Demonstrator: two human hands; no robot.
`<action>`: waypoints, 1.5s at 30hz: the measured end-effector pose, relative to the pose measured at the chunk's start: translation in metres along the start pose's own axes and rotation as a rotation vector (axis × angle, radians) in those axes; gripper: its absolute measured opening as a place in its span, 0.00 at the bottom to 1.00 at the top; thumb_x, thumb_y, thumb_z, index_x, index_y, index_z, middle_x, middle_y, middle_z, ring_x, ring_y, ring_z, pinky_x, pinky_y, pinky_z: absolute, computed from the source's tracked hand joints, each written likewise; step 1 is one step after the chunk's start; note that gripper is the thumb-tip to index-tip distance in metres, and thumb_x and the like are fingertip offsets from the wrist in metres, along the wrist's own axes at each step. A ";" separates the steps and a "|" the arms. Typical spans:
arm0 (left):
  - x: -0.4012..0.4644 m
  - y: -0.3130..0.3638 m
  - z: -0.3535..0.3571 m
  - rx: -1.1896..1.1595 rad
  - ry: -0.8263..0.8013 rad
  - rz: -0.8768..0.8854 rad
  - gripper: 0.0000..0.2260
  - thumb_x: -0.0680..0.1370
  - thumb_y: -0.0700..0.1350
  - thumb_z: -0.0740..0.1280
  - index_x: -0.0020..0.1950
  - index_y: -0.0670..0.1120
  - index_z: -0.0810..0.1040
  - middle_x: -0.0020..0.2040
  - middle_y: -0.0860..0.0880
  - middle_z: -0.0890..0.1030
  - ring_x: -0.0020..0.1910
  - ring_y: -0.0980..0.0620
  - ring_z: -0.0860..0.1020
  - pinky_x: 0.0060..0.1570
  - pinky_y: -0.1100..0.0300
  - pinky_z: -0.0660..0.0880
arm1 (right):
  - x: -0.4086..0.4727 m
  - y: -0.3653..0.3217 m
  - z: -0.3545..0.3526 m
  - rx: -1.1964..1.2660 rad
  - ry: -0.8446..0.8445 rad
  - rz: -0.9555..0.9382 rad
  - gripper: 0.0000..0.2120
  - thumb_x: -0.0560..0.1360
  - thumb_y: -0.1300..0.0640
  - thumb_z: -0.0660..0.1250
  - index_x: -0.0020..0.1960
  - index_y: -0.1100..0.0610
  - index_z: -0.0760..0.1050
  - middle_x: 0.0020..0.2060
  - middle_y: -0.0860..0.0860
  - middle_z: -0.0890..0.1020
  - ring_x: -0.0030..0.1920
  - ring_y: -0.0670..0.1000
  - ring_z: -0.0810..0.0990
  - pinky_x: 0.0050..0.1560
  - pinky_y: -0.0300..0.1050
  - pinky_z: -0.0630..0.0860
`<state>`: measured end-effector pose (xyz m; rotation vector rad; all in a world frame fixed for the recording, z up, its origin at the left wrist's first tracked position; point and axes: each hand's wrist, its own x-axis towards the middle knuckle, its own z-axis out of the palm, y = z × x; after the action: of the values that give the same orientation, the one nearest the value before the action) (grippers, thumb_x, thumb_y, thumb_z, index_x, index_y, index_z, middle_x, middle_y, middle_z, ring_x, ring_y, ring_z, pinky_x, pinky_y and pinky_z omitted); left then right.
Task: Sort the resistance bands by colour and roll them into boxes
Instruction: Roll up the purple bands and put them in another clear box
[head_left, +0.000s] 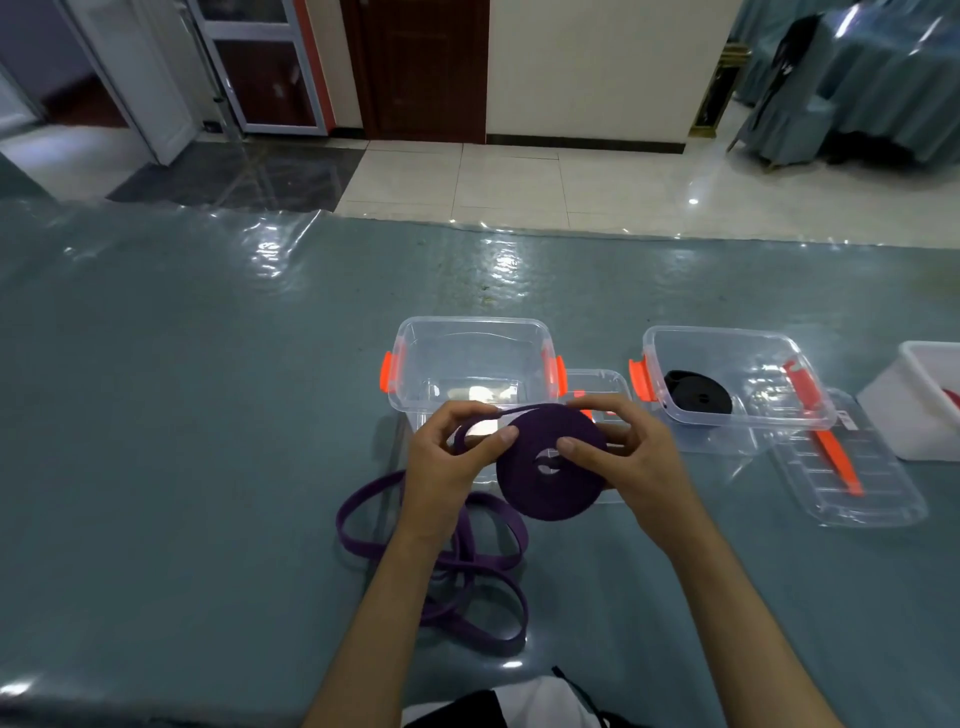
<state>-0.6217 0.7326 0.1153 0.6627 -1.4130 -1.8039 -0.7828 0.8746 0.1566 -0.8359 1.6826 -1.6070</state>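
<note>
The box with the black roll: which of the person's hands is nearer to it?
Right. The right hand grips the purple roll just left of that box; the left hand is farther left, beyond the roll.

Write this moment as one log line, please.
step: rolling | both hands: left hand, right hand grip purple roll | clear box: empty | black roll: boxed

A glossy cream-tiled floor (519, 176) reflected the light; behind stood a plain cream wall (597, 62), a dark brown wooden door (421, 67), and teal-draped furniture (878, 78).
</note>
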 end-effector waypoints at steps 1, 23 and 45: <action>-0.001 -0.002 0.001 -0.014 0.013 -0.007 0.19 0.70 0.53 0.84 0.57 0.50 0.84 0.58 0.45 0.85 0.51 0.43 0.88 0.48 0.54 0.84 | 0.000 0.001 0.000 0.014 0.024 -0.010 0.23 0.68 0.53 0.82 0.61 0.47 0.81 0.48 0.56 0.89 0.47 0.61 0.88 0.41 0.56 0.87; 0.025 -0.012 0.006 -0.262 0.259 -0.366 0.14 0.77 0.40 0.77 0.63 0.46 0.85 0.56 0.43 0.88 0.55 0.43 0.88 0.46 0.57 0.85 | 0.042 0.031 0.027 0.134 0.231 -0.050 0.18 0.71 0.61 0.81 0.56 0.50 0.79 0.51 0.56 0.88 0.52 0.58 0.88 0.43 0.57 0.87; 0.214 -0.086 -0.028 0.111 0.397 -0.567 0.15 0.79 0.31 0.73 0.64 0.42 0.83 0.57 0.40 0.86 0.51 0.43 0.85 0.47 0.49 0.85 | 0.211 0.096 0.051 -0.456 0.095 0.299 0.11 0.80 0.65 0.64 0.59 0.59 0.83 0.46 0.51 0.85 0.44 0.51 0.83 0.42 0.44 0.81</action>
<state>-0.7473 0.5545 0.0340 1.5068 -1.1245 -1.8636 -0.8645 0.6775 0.0531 -0.6821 2.1692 -1.0925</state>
